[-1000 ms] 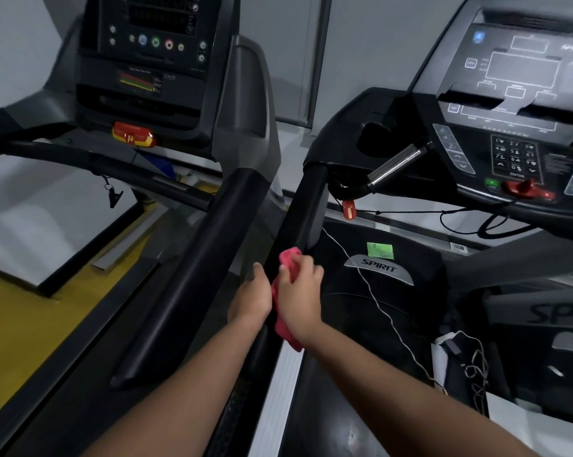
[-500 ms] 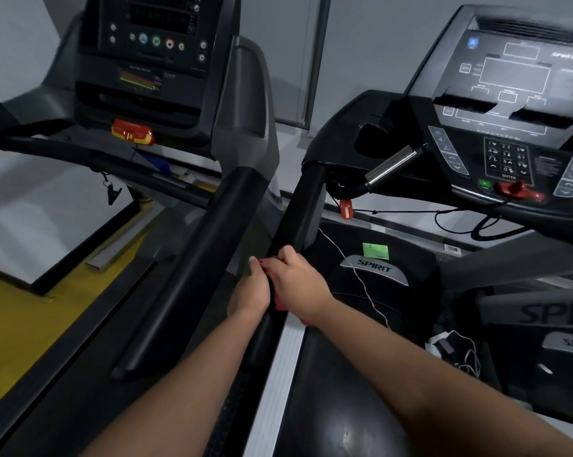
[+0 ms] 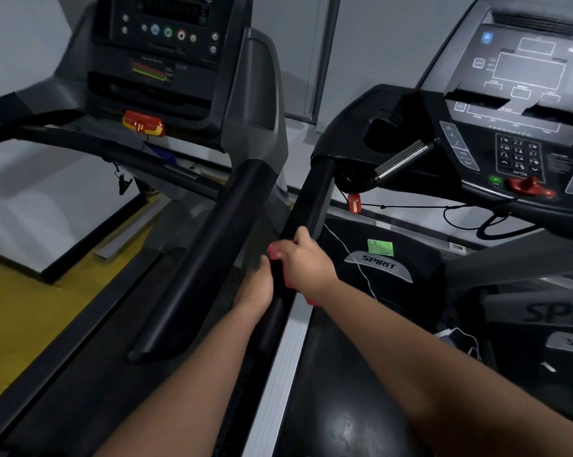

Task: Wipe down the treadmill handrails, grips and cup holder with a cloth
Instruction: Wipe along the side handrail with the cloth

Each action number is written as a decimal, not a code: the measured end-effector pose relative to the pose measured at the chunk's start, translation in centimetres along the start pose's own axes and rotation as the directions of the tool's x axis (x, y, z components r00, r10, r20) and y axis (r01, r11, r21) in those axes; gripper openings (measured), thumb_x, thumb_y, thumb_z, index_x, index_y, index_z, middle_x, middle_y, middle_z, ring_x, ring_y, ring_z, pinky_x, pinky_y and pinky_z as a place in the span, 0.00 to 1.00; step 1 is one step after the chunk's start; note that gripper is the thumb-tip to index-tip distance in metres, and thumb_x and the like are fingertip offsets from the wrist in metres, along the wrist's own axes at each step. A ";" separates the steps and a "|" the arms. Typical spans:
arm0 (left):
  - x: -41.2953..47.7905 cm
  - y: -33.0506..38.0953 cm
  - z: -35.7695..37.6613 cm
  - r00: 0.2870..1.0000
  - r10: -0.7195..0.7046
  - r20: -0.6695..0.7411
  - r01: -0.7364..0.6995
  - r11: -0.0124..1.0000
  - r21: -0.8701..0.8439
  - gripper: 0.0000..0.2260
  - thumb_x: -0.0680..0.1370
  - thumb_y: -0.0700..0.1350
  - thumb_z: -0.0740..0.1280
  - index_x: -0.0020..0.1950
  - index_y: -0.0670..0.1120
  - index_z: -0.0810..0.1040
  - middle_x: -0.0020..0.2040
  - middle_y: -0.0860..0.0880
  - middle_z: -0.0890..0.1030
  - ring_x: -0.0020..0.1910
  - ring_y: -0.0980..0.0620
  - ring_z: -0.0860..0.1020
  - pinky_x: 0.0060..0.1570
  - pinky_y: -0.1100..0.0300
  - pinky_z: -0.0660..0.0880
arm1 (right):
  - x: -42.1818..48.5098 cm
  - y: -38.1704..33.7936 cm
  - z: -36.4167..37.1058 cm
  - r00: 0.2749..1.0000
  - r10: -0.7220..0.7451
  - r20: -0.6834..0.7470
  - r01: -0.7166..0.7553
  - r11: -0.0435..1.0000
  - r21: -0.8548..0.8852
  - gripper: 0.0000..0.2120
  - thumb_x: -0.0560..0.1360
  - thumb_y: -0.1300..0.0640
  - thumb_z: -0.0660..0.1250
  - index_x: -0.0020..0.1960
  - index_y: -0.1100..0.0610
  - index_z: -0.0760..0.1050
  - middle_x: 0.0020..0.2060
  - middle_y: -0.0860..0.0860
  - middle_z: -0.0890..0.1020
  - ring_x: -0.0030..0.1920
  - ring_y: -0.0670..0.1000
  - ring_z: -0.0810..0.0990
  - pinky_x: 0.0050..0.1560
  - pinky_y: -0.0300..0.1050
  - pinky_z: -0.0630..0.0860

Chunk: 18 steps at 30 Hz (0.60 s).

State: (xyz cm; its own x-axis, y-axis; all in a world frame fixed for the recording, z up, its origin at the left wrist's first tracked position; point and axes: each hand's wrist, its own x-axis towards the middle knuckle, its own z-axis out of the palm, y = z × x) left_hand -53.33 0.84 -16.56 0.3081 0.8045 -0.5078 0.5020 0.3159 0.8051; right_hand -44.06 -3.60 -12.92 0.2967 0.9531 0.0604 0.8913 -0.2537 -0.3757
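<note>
Fingers (image 3: 301, 235) of the right hand (image 3: 306, 268) wrap the pink cloth (image 3: 273, 251) round the black padded handrail (image 3: 311, 199) mid-frame, likely to rub every side; the grip of the left hand (image 3: 255, 286) is hidden.

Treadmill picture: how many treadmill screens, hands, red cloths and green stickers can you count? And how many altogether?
Treadmill screens: 2
Hands, the left hand and the right hand: 2
Red cloth: 1
Green sticker: 1
Total: 6
</note>
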 end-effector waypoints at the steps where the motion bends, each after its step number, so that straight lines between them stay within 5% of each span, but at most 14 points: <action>1: -0.1 -0.5 -0.1 1.000 -0.004 0.006 0.004 0.998 0.067 0.28 0.81 0.59 0.47 0.71 0.44 0.68 0.69 0.41 0.71 0.68 0.43 0.69 0.68 0.50 0.64 | 0.6 -0.1 -0.1 1.000 0.019 0.004 -0.019 0.999 -0.036 0.19 0.73 0.63 0.64 0.61 0.50 0.74 0.57 0.52 0.68 0.55 0.55 0.73 0.46 0.45 0.73; 6: -1.1 -2.1 -0.8 1.000 -0.025 -0.005 0.026 0.966 0.257 0.26 0.83 0.56 0.46 0.70 0.40 0.70 0.68 0.39 0.71 0.68 0.42 0.70 0.63 0.54 0.64 | 1.5 -1.7 -0.3 0.992 -0.079 0.096 0.109 0.920 -0.375 0.20 0.79 0.56 0.57 0.71 0.49 0.66 0.61 0.53 0.69 0.62 0.56 0.67 0.60 0.50 0.63; 8: -1.1 -2.2 -1.0 1.000 0.008 -0.012 -0.003 0.940 0.341 0.21 0.84 0.47 0.46 0.68 0.37 0.70 0.66 0.37 0.73 0.66 0.41 0.71 0.62 0.54 0.66 | 0.4 -1.6 0.6 0.978 -0.170 0.122 0.201 0.923 -0.328 0.21 0.80 0.51 0.56 0.72 0.51 0.63 0.63 0.52 0.71 0.63 0.55 0.66 0.64 0.51 0.61; 12: -0.4 -2.7 -1.0 0.998 0.056 -0.041 -0.031 0.887 0.462 0.17 0.81 0.36 0.49 0.65 0.36 0.70 0.65 0.37 0.73 0.64 0.41 0.73 0.58 0.56 0.68 | -1.1 -0.3 1.7 0.951 -0.310 0.019 0.307 0.931 -0.198 0.15 0.78 0.54 0.59 0.61 0.57 0.75 0.55 0.56 0.79 0.60 0.60 0.72 0.65 0.55 0.65; 18: -0.9 -2.8 -0.9 0.989 0.140 -0.038 -0.095 0.823 0.560 0.15 0.81 0.34 0.49 0.62 0.34 0.72 0.63 0.38 0.75 0.62 0.41 0.74 0.58 0.54 0.69 | 2.5 -2.7 1.1 0.957 -0.169 0.238 0.255 0.879 -0.402 0.16 0.78 0.50 0.57 0.60 0.56 0.75 0.56 0.55 0.78 0.60 0.56 0.69 0.61 0.49 0.62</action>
State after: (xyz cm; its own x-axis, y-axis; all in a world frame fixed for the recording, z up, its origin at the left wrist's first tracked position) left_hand -55.76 -0.29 -18.02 0.3446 0.8592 -0.3782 0.8365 -0.0981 0.5392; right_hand -46.12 -0.32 -12.73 0.0519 0.9938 -0.0986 0.9973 -0.0464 0.0570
